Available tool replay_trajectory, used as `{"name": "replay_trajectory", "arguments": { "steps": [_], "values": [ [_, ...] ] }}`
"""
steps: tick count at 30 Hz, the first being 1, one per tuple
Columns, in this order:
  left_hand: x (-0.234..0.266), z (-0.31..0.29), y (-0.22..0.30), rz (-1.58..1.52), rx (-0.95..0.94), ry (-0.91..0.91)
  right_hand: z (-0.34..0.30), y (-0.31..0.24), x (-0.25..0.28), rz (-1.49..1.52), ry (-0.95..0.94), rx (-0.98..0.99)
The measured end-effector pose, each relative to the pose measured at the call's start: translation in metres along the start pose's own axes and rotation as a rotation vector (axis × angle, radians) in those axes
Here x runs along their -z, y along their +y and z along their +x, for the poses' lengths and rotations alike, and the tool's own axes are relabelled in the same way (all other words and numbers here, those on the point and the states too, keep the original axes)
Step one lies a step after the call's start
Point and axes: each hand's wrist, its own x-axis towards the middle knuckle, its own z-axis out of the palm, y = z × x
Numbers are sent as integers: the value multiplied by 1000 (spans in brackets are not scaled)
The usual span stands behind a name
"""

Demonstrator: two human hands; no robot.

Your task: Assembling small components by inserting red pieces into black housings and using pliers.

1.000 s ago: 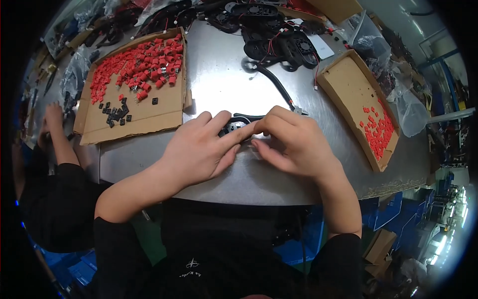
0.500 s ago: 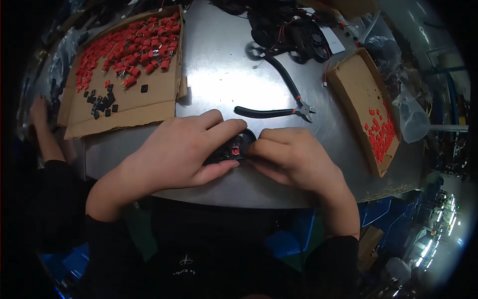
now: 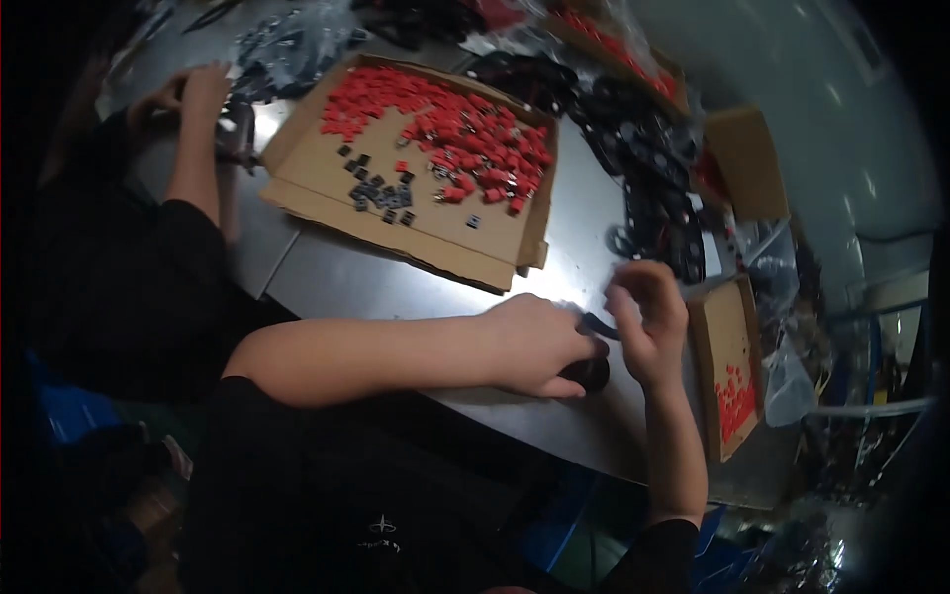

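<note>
My left hand [image 3: 539, 346] is closed around a dark, rounded plastic part [image 3: 591, 374] low over the metal table, with only the part's right end showing past the fingers. Just beyond that hand lies the dark handle of a pair of pliers [image 3: 601, 326]; the rest of the tool is hidden. To the right, my right hand [image 3: 653, 312] is raised beside the handle, wrist up and fingers bent. Motion blurs its fingertips, so whether anything is in them cannot be made out.
A cardboard tray [image 3: 396, 247] with red connectors and small black pieces lies at upper left. At right stands a narrower cardboard box [image 3: 717, 337] with small red pieces. Dark wired parts [image 3: 643, 148] are heaped at the back. Another person's hand [image 3: 203, 89] works at far left.
The view has swung, so the trays sit farther right. My right hand has let go of the black part and moved away to the right. My left hand still holds it.
</note>
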Motion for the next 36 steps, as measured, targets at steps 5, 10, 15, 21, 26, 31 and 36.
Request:
{"name": "replay_trajectory", "arguments": {
  "steps": [5, 10, 15, 21, 26, 31, 36],
  "values": [
    [1, -1, 3, -57, 109, -127, 123, -40, -85, -287, -404, 376],
    [7, 5, 8, -35, 136, -224, 206, -28, -168, -420, -507, 520],
    [-18, 0, 0, -12, 35, -5, 240, -32, -232, -393, -652, 522],
    [-2, -4, 6, -70, 125, -110, 241, -37, -252, -489, -561, 525],
    [-37, 4, -13, -182, -120, 205, 246, -51, -257, -582, -584, 352],
    [-29, 12, -10, -22, -5, 14, 229, -35, -197, -506, -488, 367],
    [-5, 4, 1, -19, 103, -81, 106, -40, -36, -356, -347, 137]
  ]
}}
